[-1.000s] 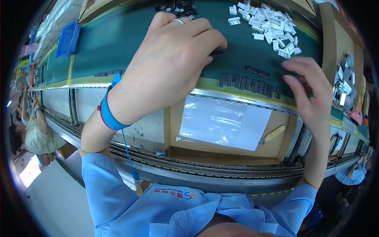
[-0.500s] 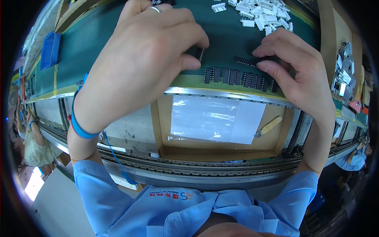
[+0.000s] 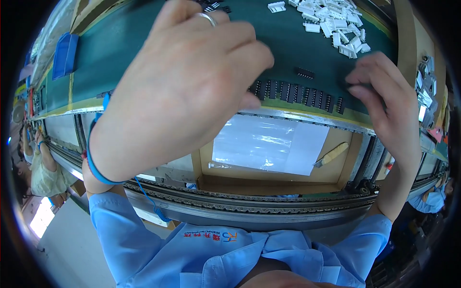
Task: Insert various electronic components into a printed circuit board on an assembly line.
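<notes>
A row of black IC chips (image 3: pixel 302 94) stands side by side along the front edge of the green work surface. My left hand (image 3: pixel 201 77), with a ring and a blue wrist strap, reaches over the row's left end. Its thumb and curled fingers close around an IC chip (image 3: pixel 251 88) there, mostly hidden by the hand. Behind the row lies a single IC chip (image 3: pixel 305 73), touched by neither hand. To its right, my right hand (image 3: pixel 384 93) is held over the surface, thumb and bent forefinger a little apart, with nothing visible between them.
White connectors (image 3: pixel 336 26) lie heaped at the back right, by a cardboard box wall. More black parts (image 3: pixel 213 6) are behind my left hand. A blue bin (image 3: pixel 65 56) stands far left. Below the metal edge, a cardboard tray (image 3: pixel 269 185) holds plastic bags and a wooden-handled tool (image 3: pixel 332 154).
My left hand has brought a chip toward me, to the row's left end. The right hand has moved right, away from the single chip, which now lies uncovered.
</notes>
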`<state>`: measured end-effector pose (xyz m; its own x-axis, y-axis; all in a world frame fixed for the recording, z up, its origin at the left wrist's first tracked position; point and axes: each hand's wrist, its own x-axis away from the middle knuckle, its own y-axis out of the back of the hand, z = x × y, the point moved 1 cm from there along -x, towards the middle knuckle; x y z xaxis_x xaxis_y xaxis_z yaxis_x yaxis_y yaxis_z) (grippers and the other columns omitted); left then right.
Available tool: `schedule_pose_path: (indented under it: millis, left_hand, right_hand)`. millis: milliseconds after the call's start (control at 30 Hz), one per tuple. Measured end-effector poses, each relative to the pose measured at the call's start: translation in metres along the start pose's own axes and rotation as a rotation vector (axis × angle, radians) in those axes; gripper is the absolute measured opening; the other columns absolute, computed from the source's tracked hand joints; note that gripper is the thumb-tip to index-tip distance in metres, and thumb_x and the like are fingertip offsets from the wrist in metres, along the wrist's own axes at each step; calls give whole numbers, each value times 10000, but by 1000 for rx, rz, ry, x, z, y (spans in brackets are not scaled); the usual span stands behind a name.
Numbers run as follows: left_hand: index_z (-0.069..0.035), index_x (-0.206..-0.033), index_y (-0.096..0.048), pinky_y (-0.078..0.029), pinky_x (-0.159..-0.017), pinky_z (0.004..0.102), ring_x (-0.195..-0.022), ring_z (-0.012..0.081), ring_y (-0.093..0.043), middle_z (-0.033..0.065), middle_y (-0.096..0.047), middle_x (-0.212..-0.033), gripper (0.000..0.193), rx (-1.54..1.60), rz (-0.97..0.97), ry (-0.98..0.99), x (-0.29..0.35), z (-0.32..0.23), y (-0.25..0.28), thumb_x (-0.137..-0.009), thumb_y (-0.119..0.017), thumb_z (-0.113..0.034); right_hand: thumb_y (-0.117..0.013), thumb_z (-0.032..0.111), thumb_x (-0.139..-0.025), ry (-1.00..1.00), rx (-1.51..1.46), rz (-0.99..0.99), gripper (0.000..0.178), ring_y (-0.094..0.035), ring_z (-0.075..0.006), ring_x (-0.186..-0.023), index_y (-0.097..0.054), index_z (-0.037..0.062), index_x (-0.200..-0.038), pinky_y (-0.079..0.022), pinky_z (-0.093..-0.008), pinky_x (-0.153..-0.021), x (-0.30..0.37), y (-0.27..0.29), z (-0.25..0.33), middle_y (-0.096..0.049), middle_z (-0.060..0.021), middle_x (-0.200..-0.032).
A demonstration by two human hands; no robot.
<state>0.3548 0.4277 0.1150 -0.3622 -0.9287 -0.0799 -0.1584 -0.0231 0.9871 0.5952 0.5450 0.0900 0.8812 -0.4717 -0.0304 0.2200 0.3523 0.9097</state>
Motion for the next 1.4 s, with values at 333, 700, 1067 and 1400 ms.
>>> schedule_pose_path:
  millis: [333, 700, 1067, 1400]
  left_hand:
    - [-21, -1063, -609, -319, -811, 357, -846, 230, -589, 81, -628, -910, 215, 308, 137, -129, -53, 0, -24, -873, -649, -113]
    - [-72, -1063, -666, -360, -868, 372, -847, 217, -580, 71, -616, -890, 286, 207, -31, -114, -51, -7, -41, -782, -694, -25]
    - [-63, -1141, -652, -400, -761, 322, -705, 175, -505, 33, -576, -821, 383, 168, -64, 280, 18, -7, -12, -771, -648, 37]
    - [-75, -1163, -634, -385, -750, 312, -611, 168, -493, 19, -590, -819, 410, 210, -40, 276, 33, 1, -13, -763, -709, -27]
  right_hand:
    - [-725, 64, -758, 122, 30, -115, 171, -633, -218, -694, -650, 51, -911, -502, -322, -557, 37, -12, -10, -598, -66, -915]
    - [-733, 66, -798, -52, -12, -170, 198, -588, -179, -681, -667, 5, -975, -443, -280, -542, 47, -9, 1, -632, -102, -944]
    - [-725, 30, -770, -121, 40, -184, 196, -581, -216, -637, -636, 21, -944, -434, -306, -519, 39, -18, 20, -622, -82, -907]
    - [-677, -49, -756, -110, 5, -148, 310, -650, -270, -749, -613, 18, -1051, -502, -323, -592, 37, -17, 20, -637, -125, -990]
